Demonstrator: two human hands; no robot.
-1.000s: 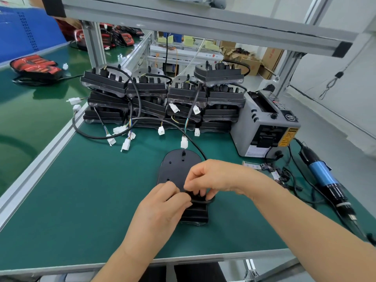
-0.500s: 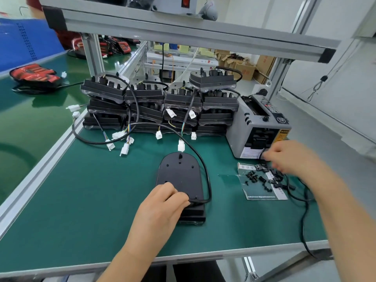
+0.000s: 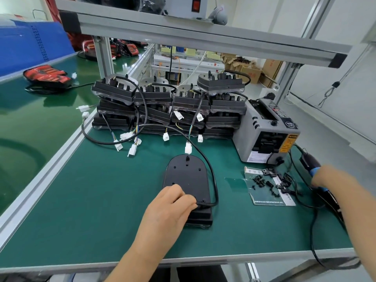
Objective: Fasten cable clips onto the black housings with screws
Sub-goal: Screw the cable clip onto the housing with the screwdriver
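left grip: the left hand [image 3: 173, 202] rests knuckles up on the near end of the black housing [image 3: 186, 176], fingers bent, tips down where the cable [image 3: 213, 190] leaves the body. the tips are hidden, so it cannot be told whether they pinch the cable or only press.
right grip: the right hand [image 3: 335, 178], blurred, lies across the barrel of the electric screwdriver [image 3: 308, 160] with fingers bent over and closed round it.
housing: flat on the worktop [image 3: 101, 200], underside up, reaching away from the left grip.
cable: starts at the left grip's fingertips, loops outward towards the right grip, then runs beyond the housing's far end to a white connector [image 3: 188, 148].
cable clips [image 3: 268, 173]: loose, between the two grips, nearer the right one, at the far edge of a printed sheet [image 3: 264, 198].
screws [image 3: 258, 181]: small, dark, scattered on the same sheet just beside the clips.
stock: a stack of housings [image 3: 154, 110] stands well beyond the left grip.
machine: a grey tape dispenser [image 3: 264, 127] stands beyond the clips, near the right grip.
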